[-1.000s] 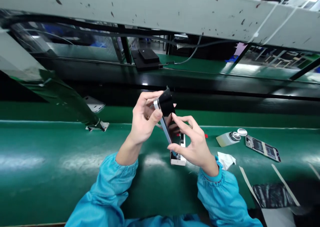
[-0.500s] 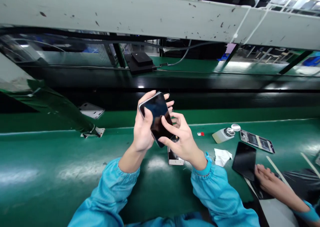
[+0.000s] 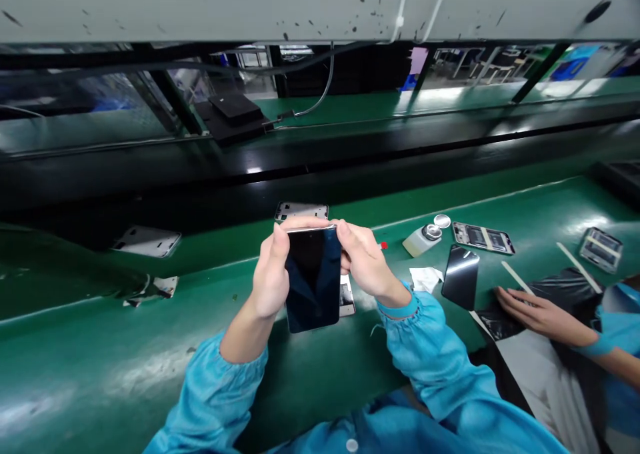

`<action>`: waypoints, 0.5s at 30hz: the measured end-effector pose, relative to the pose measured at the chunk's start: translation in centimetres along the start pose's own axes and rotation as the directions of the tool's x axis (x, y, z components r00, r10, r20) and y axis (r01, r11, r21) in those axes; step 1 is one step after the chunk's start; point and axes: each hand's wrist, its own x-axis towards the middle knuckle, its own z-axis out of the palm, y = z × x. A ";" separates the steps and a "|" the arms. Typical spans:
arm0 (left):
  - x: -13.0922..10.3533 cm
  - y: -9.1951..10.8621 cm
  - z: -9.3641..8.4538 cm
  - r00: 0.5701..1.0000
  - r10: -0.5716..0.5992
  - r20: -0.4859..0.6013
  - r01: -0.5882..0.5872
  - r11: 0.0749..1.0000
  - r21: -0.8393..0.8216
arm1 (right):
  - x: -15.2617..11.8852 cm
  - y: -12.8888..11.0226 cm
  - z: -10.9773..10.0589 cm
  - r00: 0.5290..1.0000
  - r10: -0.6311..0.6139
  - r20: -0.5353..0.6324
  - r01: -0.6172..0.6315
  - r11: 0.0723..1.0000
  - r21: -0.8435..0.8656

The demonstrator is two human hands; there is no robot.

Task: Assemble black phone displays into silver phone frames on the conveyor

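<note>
A dark phone screen (image 3: 313, 284) is held up in front of me by its far end, its glossy face toward me. My left hand (image 3: 273, 267) is closed on its upper left corner, thumb along the edge. At the upper right corner, my right hand (image 3: 364, 257) pinches it between thumb and fingers. Below and partly behind it, an opened phone (image 3: 347, 297) lies on the green bench (image 3: 165, 354), mostly hidden. A pale phone housing (image 3: 301, 210) lies just beyond my hands.
Another housing (image 3: 147, 241) lies to the left. On the right are a bottle with a flipped-up lid (image 3: 423, 239), a white wipe (image 3: 426, 279), a phone frame (image 3: 483, 238), a dark panel (image 3: 461, 277) and a second frame (image 3: 601, 249). A co-worker's hand (image 3: 525, 311) rests near black film.
The phone screen has turned from slanted to nearly upright, and both hands have shifted to its far corners. My view has swung right. The co-worker's hand has moved away from the dark panel.
</note>
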 end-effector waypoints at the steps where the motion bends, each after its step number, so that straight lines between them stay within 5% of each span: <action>1: 0.0 0.2 0.1 1.000 0.002 -0.001 -0.002 1.000 0.011 | -0.1 -0.1 0.0 1.000 -0.015 0.006 0.015 1.000 -0.007; 5: -0.3 0.6 0.3 0.999 0.038 0.018 -0.039 0.998 0.049 | -0.2 -1.1 -0.3 0.995 -0.096 0.037 0.099 0.993 -0.070; 9: -0.4 0.2 0.5 0.977 0.211 0.040 -0.215 0.952 0.218 | 0.3 -1.7 -0.3 0.985 -0.168 0.033 0.171 0.974 -0.152; 15: 0.0 -0.3 0.0 0.978 0.195 0.077 -0.210 0.918 0.336 | 1.2 -0.6 0.9 0.971 -0.180 -0.158 0.161 0.979 -0.128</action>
